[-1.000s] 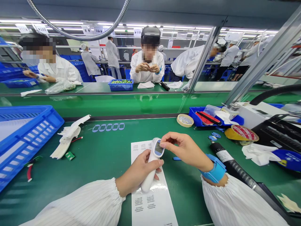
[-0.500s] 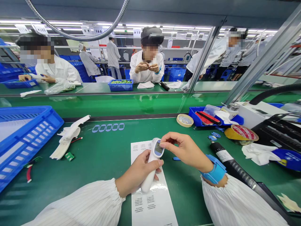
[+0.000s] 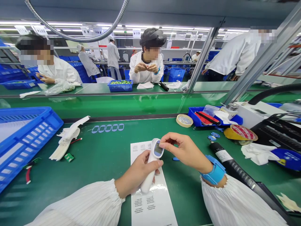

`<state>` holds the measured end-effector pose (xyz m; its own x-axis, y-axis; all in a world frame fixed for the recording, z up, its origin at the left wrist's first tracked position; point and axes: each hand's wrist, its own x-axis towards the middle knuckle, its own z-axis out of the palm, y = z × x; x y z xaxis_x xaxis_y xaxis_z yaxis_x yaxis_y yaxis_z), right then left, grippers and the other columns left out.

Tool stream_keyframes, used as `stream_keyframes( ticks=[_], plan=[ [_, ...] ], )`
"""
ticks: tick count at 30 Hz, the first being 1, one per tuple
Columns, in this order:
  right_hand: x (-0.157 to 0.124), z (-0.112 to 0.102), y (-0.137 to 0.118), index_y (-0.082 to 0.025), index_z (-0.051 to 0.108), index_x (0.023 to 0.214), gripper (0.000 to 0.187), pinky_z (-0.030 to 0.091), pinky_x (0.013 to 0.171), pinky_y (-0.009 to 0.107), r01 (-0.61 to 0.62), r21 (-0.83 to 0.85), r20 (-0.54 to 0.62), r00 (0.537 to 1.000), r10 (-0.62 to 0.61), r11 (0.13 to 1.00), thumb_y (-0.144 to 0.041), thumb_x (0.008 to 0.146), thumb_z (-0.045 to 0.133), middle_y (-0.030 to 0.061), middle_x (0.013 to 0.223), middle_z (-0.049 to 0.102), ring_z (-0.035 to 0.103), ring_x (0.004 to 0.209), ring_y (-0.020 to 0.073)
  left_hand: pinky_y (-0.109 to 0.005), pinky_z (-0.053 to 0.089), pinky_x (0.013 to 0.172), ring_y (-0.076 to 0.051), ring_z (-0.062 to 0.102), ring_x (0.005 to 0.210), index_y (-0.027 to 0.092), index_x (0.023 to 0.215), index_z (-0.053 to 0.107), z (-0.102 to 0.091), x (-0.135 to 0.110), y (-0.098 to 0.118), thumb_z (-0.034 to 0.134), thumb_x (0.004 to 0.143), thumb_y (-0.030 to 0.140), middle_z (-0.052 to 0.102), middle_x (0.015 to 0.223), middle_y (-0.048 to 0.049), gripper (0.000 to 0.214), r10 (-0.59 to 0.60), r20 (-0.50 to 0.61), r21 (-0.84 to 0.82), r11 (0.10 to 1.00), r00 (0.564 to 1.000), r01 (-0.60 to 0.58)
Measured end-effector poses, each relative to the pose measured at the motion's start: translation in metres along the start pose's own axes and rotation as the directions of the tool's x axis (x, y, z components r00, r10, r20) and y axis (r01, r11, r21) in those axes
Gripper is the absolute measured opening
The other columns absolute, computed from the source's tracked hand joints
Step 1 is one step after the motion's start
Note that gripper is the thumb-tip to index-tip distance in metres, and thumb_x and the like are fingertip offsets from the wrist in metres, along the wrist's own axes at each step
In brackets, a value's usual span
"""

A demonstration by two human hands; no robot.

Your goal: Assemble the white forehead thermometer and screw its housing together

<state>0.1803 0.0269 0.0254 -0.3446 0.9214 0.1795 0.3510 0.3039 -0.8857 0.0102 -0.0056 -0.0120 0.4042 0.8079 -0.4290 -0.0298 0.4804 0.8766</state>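
The white infrared thermometer (image 3: 146, 185) is held upright above a printed paper sheet (image 3: 150, 207) on the green bench (image 3: 94, 169), its handle wrapped in the curled fingers of the left hand (image 3: 138, 171). The right hand (image 3: 183, 150), a blue wristband (image 3: 215, 171) at its wrist, pinches the thermometer's head beside the small screen (image 3: 158, 149). (It looks light, stiff and smooth-shelled, so a loose hold could slip.) The narrow handle seems the safest place to grip, keeping fingers off that fragile-looking display.
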Motion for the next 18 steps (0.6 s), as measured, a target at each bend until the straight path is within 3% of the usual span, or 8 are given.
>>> stream_keyframes(
  ticks=[18],
  plan=[
    [-0.0005, -0.0004, 0.0011, -0.019, 0.063, 0.075, 0.011, 0.042, 0.059, 0.024, -0.001, 0.015, 0.002, 1.000, 0.001, 1.000, -0.028, 0.081, 0.059, -0.0012, 0.073, 0.064, 0.054, 0.066, 0.0115, -0.016, 0.042, 0.047, -0.007, 0.049, 0.059, 0.017, 0.097, 0.046, -0.0032, 0.0012, -0.0040, 0.064, 0.075, 0.036, 0.055, 0.069, 0.0011, 0.035, 0.000, 0.006, 0.024, 1.000, 1.000, 0.000]
  ],
)
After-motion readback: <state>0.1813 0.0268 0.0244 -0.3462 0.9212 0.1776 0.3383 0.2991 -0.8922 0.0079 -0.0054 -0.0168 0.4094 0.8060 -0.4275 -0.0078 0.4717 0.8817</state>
